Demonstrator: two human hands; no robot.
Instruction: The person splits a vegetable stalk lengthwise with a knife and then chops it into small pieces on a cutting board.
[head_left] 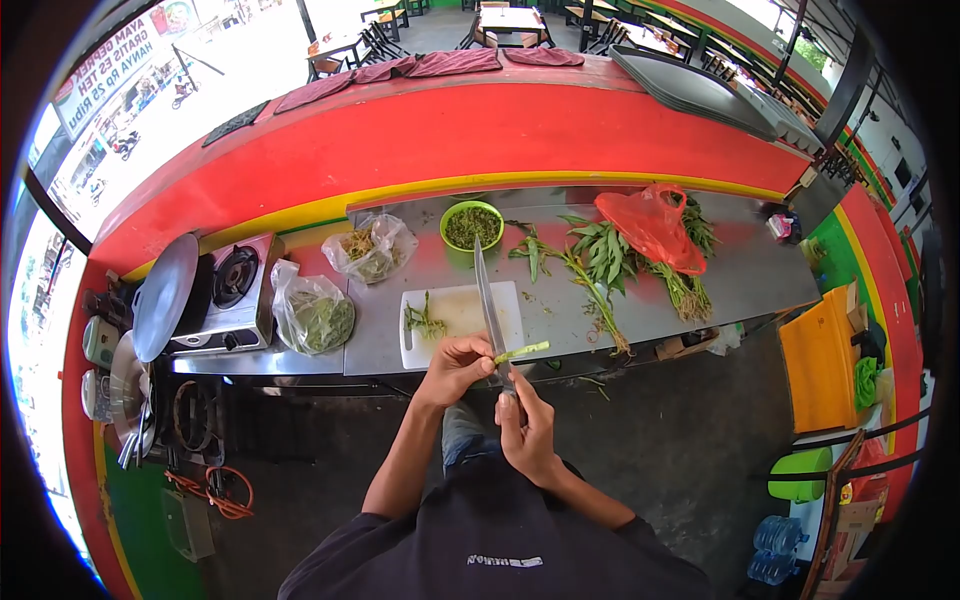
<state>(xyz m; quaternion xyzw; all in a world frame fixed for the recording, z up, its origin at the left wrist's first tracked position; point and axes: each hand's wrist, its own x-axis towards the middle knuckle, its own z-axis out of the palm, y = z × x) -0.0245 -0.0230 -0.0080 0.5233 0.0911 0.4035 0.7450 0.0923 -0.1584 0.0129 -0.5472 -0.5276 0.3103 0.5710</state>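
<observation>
R hand [527, 425] closed round knife [486, 295] handle; blade pts away, slightly L, tip twd green bowl [472, 226]. L hand [460, 370] narrow, pinching green stem [524, 352] at blade's handle end; stem's long axis crosswise to blade, free end pts R & slightly away. Beyond: wht board [460, 310] w/ greens [425, 318] on L part. Leafy bunches [603, 262] R of bowl, nr red bag [655, 232].

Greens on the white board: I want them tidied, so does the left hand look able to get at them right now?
Probably yes: the left hand is near the board, and nothing seems to block the greens. Its fingers pinch a stem, though, and the knife is close.
</observation>
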